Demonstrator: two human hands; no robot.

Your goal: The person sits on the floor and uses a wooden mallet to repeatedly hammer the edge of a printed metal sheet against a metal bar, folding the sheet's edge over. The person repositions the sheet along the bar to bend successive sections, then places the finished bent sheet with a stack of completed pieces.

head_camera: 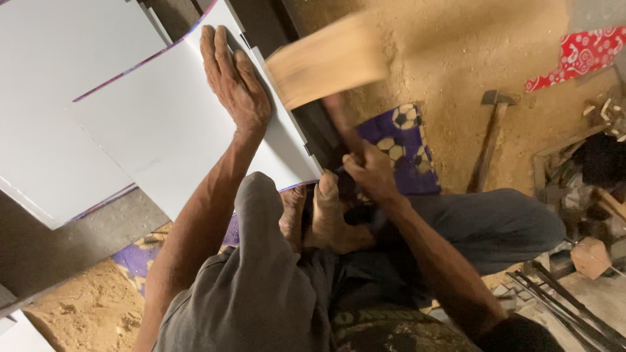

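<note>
Nearest, at 6 o'clock: grey cloth over a bent knee, bare feet (319, 218) tucked against the sheet's lower corner, dark trousers to 3 o'clock. Right hand (370, 171) closed tight around the dark handle of a wooden mallet (326, 60), head raised toward 12 o'clock and motion-blurred; pale, blocky, plain-grained wood. Left hand (233, 81) spread flat, fingers together, palm pressed on a white sheet (176, 130), at 11 o'clock from the feet. Sheet smooth, matte, thin, square-cornered, with a purple-pink line along its edges; right edge laid over a dark metal bar (319, 130) running from 12 toward centre. Judged mid-stroke: edge appeared still flat and unfolded along the bar, so most of the beating seemingly left; no finished bend visible. Further white sheets (59, 98) stacked at 10 o'clock, same finish. Purple cloth with football print (401, 140) under the bar at 2 o'clock. Beyond, sandy, gritty floor (456, 52); a hammer (490, 130) with wooden shaft lying at 2 o'clock; red patterned cloth (580, 52) at 1 o'clock; wood offcuts and metal rods (567, 306) at 4 o'clock.
</note>
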